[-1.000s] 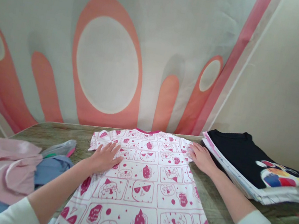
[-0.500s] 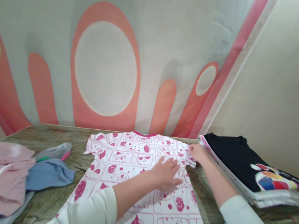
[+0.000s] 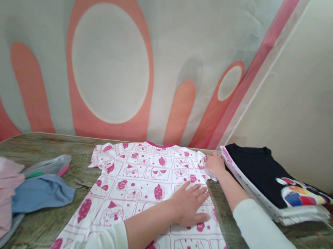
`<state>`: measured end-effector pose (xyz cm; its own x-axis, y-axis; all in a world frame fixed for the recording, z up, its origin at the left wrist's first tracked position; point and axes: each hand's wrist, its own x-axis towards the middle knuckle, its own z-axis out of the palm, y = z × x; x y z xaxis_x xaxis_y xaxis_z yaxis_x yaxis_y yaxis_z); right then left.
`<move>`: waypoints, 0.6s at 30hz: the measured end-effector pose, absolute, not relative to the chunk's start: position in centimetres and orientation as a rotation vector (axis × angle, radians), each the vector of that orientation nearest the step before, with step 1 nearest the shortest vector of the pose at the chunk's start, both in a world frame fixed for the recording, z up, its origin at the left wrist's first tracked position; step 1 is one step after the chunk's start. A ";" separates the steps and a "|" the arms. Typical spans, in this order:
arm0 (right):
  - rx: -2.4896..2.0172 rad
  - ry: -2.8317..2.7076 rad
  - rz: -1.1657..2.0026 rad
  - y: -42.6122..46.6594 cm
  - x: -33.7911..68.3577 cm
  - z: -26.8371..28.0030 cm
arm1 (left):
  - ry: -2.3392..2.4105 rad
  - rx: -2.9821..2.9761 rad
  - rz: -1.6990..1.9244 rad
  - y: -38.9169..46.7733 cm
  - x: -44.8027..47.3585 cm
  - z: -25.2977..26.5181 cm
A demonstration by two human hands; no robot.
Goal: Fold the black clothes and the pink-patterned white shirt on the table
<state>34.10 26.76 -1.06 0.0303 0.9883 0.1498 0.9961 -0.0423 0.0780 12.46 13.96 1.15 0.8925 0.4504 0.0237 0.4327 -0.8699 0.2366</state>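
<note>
Smoothing the printed T-shirt flat on the surface

The pink-and-white printed T-shirt (image 3: 148, 190) lay face-down-flat on the wooden surface (image 3: 308, 248), collar toward the wall. The left hand (image 3: 189, 203) pressed its right side, fingers spread apart and flat; the right hand (image 3: 215, 164) rested on the right sleeve, fingers loosely together, gripping nothing that could be seen. Good smoothing would call for even palm pressure outward, clear of the folded stack (image 3: 275, 182) just beside it.

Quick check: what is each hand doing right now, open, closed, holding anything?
Left hand: open, flat on the shirt, holding nothing.
Right hand: on the shirt's sleeve edge; whether it grips the cloth cannot be told.
</note>
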 end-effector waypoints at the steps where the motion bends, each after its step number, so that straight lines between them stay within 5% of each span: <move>1: -2.234 -2.099 -0.283 26.7 34.0 -1.3 | 0.667 2.844 0.106 13.9 12.4 1.2; 18: -1.757 -2.386 -0.140 25.4 26.9 -2.7 | 0.628 2.943 0.322 13.5 12.6 0.6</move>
